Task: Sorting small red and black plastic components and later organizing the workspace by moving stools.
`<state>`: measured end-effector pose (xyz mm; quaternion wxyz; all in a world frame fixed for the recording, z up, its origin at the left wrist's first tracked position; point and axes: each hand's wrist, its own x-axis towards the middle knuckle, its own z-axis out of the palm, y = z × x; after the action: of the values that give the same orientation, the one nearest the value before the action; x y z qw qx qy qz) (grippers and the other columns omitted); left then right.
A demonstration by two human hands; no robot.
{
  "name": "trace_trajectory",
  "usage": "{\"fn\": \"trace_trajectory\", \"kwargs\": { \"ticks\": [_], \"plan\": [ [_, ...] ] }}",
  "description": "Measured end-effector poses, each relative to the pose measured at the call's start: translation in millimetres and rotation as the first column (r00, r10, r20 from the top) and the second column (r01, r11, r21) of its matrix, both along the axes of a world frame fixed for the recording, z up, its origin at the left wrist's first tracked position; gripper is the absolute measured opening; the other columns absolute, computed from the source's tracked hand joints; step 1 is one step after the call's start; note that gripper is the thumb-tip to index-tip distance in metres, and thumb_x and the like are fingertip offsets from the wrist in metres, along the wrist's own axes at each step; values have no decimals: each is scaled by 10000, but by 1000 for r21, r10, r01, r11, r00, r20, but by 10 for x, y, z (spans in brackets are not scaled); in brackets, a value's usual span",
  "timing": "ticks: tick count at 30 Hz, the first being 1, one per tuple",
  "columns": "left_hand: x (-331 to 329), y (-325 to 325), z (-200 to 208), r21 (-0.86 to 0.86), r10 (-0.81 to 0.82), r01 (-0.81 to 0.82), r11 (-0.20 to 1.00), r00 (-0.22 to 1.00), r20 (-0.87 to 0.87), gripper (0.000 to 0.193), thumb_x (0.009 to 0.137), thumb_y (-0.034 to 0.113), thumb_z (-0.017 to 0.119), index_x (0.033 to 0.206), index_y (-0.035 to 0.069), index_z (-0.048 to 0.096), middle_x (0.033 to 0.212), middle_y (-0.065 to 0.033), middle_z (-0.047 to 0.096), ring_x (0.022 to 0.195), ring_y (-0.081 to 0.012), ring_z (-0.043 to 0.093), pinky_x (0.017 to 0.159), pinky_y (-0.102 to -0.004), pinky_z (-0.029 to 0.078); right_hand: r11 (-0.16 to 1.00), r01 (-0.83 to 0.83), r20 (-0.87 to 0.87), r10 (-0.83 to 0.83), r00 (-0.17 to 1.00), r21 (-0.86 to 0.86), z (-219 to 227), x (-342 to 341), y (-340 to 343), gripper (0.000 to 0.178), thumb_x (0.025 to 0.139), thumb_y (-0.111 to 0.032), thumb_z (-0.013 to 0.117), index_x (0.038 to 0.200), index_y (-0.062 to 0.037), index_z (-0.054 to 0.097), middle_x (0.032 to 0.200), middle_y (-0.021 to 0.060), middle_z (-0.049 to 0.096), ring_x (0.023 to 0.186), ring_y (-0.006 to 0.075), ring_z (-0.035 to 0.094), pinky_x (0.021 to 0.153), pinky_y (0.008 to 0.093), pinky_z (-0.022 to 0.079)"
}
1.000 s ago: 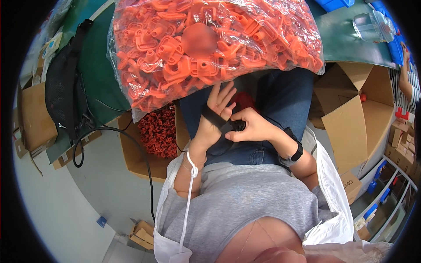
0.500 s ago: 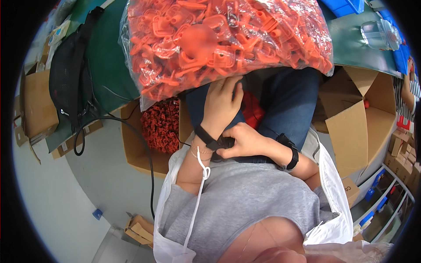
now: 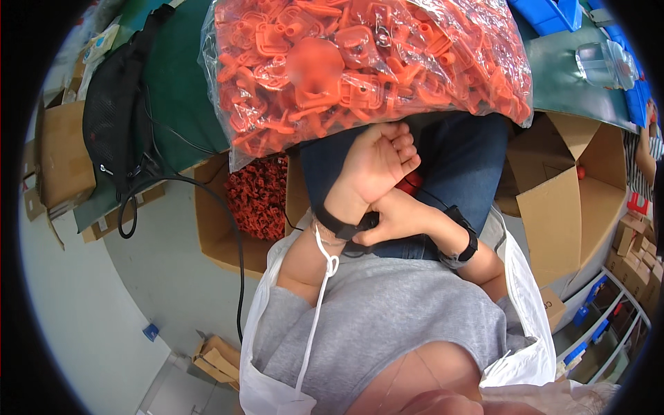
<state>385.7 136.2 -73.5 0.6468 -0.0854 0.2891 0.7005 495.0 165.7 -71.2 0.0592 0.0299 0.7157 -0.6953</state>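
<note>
"So where was the black wrist strap (image 3: 335, 223)?"

"Around the left wrist, just below the left hand (image 3: 379, 164), whose fingers were loosely curled, palm showing, nothing visible in it."

"And the right hand (image 3: 402, 216)?"

"Apparently pinching the strap by its dark end; its fingertips were partly hidden."

"Which step was that?"

"Adjusting or fastening the strap, I judged. The next move called for a steady left wrist and a firm pinch."

"What lay around?"

"Jeans (image 3: 462, 149) beneath, a clear bag of orange plastic parts (image 3: 408, 76) beyond on the green bench (image 3: 181, 83), and an open carton (image 3: 211, 232) to the left."
</note>
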Motion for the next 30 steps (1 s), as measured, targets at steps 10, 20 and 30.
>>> {"fn": "trace_trajectory", "kwargs": {
  "ticks": [10, 20, 30],
  "plan": [
    [0, -41, 75, -75, -83, -174, 982, -36, -996, 102, 782, 19, 559, 870, 1, 607, 811, -86, 641, 755, -151, 615, 692, -258, 463, 972, -82, 60, 98, 993, -218, -85, 20, 21, 440, 743, -367, 693, 897, 35, 603, 727, 97, 618, 637, 176, 579, 558, 301, 443],
    [-199, -390, 270, -75, -28, -133, 988, 320, -947, 95, 858, -3, 511, 913, -50, 572, 860, -94, 619, 824, -144, 591, 776, -252, 458, 977, 27, 224, 22, 974, -214, -60, 101, 246, 443, 764, -269, 693, 1052, 34, 544, 804, 91, 633, 766, 123, 600, 725, 266, 481],
    [400, -436, 153, -4, 32, -49, 999, 710, -704, 416, 847, 92, 554, 1213, 20, 368, 1122, -100, 476, 1017, -148, 483, 862, -257, 408, 720, 592, 199, -560, 804, -361, 339, -123, 645, 188, 857, -136, 525, 825, 43, 575, 705, 82, 590, 632, 147, 573, 637, 257, 459]
  ]
}}
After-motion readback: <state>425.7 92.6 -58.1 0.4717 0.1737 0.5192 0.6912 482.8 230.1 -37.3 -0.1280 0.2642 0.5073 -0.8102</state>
